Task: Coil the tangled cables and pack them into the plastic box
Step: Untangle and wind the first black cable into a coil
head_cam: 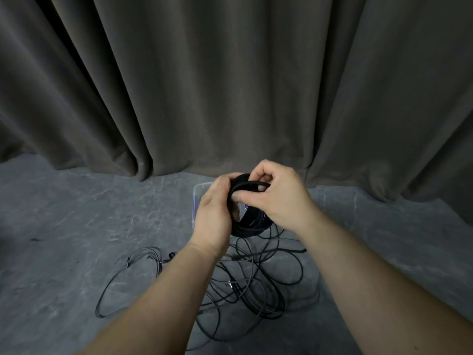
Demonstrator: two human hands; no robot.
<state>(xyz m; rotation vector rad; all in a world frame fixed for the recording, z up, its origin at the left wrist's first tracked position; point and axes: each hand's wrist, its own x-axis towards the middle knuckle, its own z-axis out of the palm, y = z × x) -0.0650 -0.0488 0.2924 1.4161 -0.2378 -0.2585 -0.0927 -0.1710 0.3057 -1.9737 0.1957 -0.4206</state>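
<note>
Cable coil (252,221) in both hands.

1. Legible text, numbers, brands or signs: none found.
2. One possible label noted: a small blue patch (246,206) showing between the two hands, behind the coiled black cable (249,221). It appears to sit on the clear plastic box (195,201); whether it is printed or a sticker cannot be told. Any characters on it are too small and obscured to read.
</note>
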